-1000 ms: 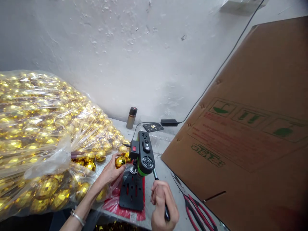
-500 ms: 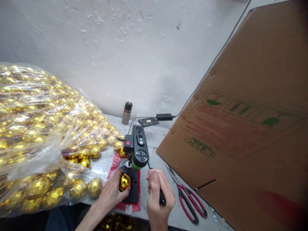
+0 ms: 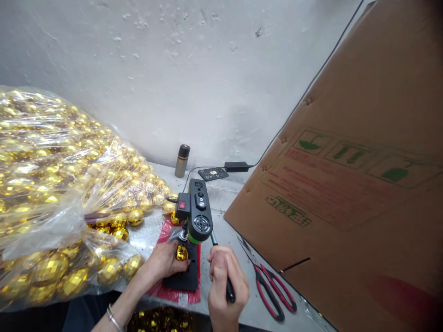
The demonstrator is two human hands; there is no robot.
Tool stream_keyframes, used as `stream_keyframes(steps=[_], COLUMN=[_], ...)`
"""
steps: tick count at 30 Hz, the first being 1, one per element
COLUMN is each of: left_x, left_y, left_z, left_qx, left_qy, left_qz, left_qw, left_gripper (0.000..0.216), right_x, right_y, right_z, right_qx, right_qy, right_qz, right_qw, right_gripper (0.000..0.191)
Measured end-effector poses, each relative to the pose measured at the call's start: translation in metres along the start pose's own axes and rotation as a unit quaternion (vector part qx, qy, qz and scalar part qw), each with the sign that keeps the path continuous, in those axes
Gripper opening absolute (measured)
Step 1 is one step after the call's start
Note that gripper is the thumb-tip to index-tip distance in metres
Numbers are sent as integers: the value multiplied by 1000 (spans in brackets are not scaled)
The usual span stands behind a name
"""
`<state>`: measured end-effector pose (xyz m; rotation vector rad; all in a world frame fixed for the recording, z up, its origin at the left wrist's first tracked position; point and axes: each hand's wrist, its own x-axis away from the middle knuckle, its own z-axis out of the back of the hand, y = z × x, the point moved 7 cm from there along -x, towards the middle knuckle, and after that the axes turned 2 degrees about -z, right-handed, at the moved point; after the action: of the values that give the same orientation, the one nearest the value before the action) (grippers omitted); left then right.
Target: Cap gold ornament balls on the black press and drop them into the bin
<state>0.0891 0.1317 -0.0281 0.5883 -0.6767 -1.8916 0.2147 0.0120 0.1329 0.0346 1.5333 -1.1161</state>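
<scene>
My left hand [image 3: 162,263] is closed around a small faceted gold ball [image 3: 181,252] and holds it on the black base plate [image 3: 183,279] under the head of a small black bench drill [image 3: 198,211]. The drill's green collar sits just above the ball. My right hand [image 3: 224,286] is wrapped round the drill's black lever handle [image 3: 221,267], to the right of the base.
A big clear plastic bag of gold balls [image 3: 51,193] fills the left side. A large cardboard sheet [image 3: 346,198] leans on the right. Red-handled scissors [image 3: 273,288] lie beside my right hand. A small bottle [image 3: 181,160], a power adapter [image 3: 236,166] and a cable sit by the wall.
My left hand took a gold ball from beside the bag and brought it onto the base plate under the drill head. The right hand stayed on the lever.
</scene>
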Motion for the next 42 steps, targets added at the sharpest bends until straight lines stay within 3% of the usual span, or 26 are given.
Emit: stream_keyframes(steps=[4, 11, 17, 27, 42], left_x=[4, 21, 20, 20, 19], left_y=[4, 4, -4, -5, -7], left_z=[-9, -25, -31, -30, -33], left_qx=[-61, -4, 24, 34, 30], left_qy=[-11, 98, 92, 79, 90], left_qz=[33, -20, -13, 5, 13], left_qw=[998, 995, 995, 996, 995], left_gripper=[26, 40, 40, 38, 35], right_x=[0, 1, 8, 52, 65], right_y=[-1, -1, 5, 36, 47], right_z=[0, 1, -1, -6, -11], right_qx=[6, 2, -10, -1, 1], right_qy=[-1, -3, -1, 38, 82], right_qz=[1, 3, 4, 27, 3], right_qw=[1000, 1000, 1000, 999, 997], right_gripper=[27, 27, 29, 30, 36])
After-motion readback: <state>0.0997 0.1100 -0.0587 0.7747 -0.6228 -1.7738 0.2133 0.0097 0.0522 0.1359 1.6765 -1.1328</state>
